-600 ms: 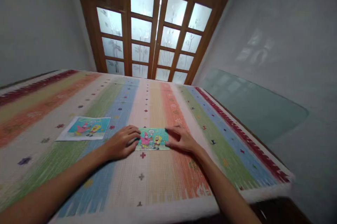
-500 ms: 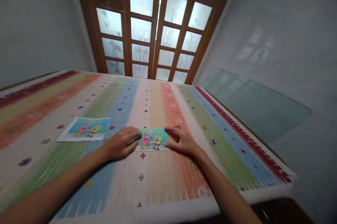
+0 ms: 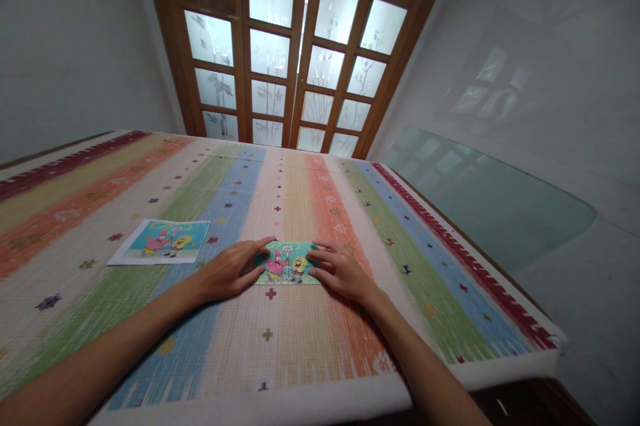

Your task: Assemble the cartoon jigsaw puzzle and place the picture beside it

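A small rectangular cartoon jigsaw puzzle, with a pink figure and a yellow figure on a teal ground, lies flat on the striped tablecloth. My left hand rests at its left edge, fingers stretched over the upper left corner and thumb lower down. On the opposite side, my right hand lies with fingers spread across the right edge. Both hands are open, and their fingertips cover the two ends of the puzzle. To the left, a white-bordered paper bears a similar cartoon picture.
The table's near edge runs along the bottom of the view. A pale green glass panel stands against the right wall. Wooden doors with frosted panes are beyond the far edge.
My right fingers have moved left, further over the puzzle's right end. The left fingers have straightened along its upper left corner. The puzzle and the paper keep their places on the cloth.
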`<state>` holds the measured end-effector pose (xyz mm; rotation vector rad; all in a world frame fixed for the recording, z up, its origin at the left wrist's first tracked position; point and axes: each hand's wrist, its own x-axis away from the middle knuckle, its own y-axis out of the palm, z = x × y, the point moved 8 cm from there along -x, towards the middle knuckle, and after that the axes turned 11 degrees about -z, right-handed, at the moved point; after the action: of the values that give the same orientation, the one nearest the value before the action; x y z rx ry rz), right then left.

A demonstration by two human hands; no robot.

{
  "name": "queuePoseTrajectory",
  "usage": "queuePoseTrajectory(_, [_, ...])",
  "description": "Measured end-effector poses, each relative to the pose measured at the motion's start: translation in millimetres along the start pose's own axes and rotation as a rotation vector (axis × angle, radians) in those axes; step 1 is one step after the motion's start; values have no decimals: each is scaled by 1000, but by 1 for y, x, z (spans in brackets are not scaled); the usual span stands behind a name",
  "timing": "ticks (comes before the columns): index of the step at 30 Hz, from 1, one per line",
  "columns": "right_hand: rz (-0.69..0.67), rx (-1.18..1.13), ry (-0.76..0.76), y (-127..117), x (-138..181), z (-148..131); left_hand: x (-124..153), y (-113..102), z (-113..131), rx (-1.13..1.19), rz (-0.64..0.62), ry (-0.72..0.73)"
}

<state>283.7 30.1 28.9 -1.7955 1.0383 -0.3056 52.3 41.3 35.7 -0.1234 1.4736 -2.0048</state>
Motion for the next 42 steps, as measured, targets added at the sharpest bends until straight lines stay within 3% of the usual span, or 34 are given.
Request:
queuePoseTrajectory(7, [-41,-31,25,5,-1,-11,0,6,-1,-19,-31,23])
queuePoseTrajectory(12, [10,-117,70,-2,-1,-4,0,7,-1,-31,-30,23])
queuePoseTrajectory(23, [25,11,123,-6,1,3,0,8,-1,-67,-34,16])
queuePoseTrajectory(30, [19,112,188,-6,-6,12,-1,0,-9,10,13,-90])
queuePoseTrajectory(34, [-42,121,239,-5,-14,23,-16,2,7,43,5,-45])
queuePoseTrajectory(39, [-147,46,280,-12,-29,32,-44,22,41,-16,-80,76])
queuePoseTrajectory(42, [-198,29,286,-13,-38,33,-57,33,48,-56,-82,75])
